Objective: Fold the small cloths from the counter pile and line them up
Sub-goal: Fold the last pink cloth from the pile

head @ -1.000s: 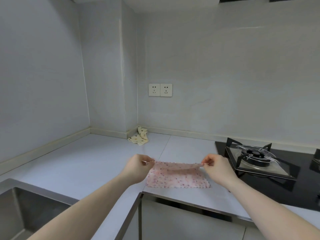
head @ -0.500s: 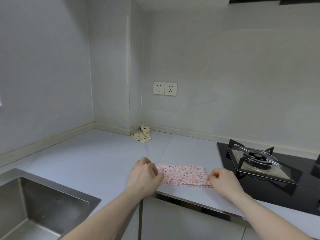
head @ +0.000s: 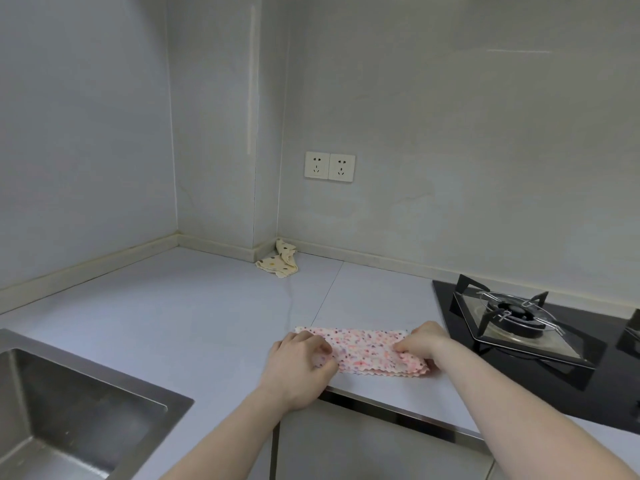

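Pale grey kitchen corner, head view only: tabletop (head: 194, 317) running along two walls, steel sink (head: 72, 403) at lower left, black gas hob (head: 512, 317) at right, double socket (head: 329, 167) on the back wall. Item one: pink speckled cloth (head: 367, 348), lying near the front edge of the tabletop, already doubled into a long strip with its scalloped edges stacked along the near side. Item two: cream spotted cloth (head: 278, 263), crumpled in the far corner against the wall, well apart from the pink one, not yet folded. Left hand (head: 299, 365): resting on the strip's left end, fingers (head: 320, 348) curled and apparently pinching the fabric there. Right hand (head: 420, 342): on the right end, fingers curled down onto the cloth, pinching its upper layer. Step in hand, by judgement: the second fold, end to end. To do it well, one end should be pinned flat while the other is lifted through both layers and carried across, corners matched before the crease is pressed, so the scalloped edges stay aligned and the layers do not slide apart.
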`<state>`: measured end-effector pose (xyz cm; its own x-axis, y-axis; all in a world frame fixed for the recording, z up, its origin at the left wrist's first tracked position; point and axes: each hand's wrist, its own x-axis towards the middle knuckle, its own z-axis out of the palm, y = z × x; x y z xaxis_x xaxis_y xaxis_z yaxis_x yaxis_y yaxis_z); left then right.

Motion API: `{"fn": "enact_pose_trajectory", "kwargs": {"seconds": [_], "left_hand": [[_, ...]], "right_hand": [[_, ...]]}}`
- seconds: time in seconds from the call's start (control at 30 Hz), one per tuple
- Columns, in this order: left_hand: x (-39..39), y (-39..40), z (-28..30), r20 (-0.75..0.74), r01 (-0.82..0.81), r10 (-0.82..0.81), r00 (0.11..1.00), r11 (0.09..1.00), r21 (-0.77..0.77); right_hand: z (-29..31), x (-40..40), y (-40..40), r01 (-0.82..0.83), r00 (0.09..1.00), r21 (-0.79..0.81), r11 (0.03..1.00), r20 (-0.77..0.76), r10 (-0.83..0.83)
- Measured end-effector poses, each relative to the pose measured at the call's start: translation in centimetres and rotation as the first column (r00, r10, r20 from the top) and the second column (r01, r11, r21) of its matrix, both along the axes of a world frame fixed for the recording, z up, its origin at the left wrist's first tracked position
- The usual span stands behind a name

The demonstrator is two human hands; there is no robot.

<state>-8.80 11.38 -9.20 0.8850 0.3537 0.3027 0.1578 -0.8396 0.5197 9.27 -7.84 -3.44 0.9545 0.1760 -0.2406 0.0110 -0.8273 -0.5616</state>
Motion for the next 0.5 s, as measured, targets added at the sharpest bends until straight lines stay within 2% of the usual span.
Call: {"fn": "enact_pose_trajectory", "kwargs": {"seconds": [0.13,0.23,0.37,0.5], "left_hand": [[0.0,0.3,0.6,0.060,-0.024,0.035,0.998,0.986,-0.164],[-0.1,0.6,0.9,0.097,-0.061,0.099,0.990,0.941,-0.334],[-0.1,0.8,1.0,0.109,-0.083,0.140,0.984,0.907,-0.413],[-0.1,0.9,1.3,0.151,-0.113,0.215,0.965,0.858,-0.500]], "right_hand": [[1.1,0.8,0.5,0.058,0.996,0.180,0.982,-0.081,-0.044],[2.9,0.5,1.7,0.049,0.992,0.312,0.949,-0.122,-0.011],[5.1,-1.8,4.5,-0.076,0.993,0.338,0.938,-0.061,0.102],[5.0,-4.2,7.8,-0.156,0.978,0.382,0.911,-0.070,0.196]]}}
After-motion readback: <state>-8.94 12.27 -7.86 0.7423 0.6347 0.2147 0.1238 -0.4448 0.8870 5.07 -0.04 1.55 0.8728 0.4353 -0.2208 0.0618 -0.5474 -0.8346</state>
